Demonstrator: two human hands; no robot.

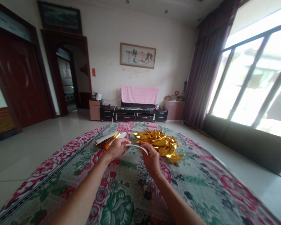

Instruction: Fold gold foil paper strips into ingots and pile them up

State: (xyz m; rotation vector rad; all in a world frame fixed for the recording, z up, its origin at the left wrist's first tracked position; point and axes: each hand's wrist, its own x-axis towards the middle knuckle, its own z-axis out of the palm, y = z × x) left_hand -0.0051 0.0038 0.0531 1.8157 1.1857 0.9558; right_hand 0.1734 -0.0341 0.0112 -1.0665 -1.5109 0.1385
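Between my two hands a narrow strip of paper point(138, 147), white on the side facing me, bends in a slight arch. My left hand point(118, 147) pinches its left end, and my right hand point(151, 157) grips the right end between thumb and fingers. Just beyond my right hand lies a heap of folded gold foil pieces point(162, 142), one of them set apart at its near right corner. Behind my left hand rest loose sheets of gold-and-white foil paper point(109, 139), partly curled. The far side of the strip is hidden.
Everything lies on a floral patterned cloth point(119, 206) in red, green and grey. Farther off, a low black cabinet point(140, 115) stands against the wall with a pink cloth point(140, 94) above it. A large window point(253, 78) and dark curtain point(199, 68) are at the right.
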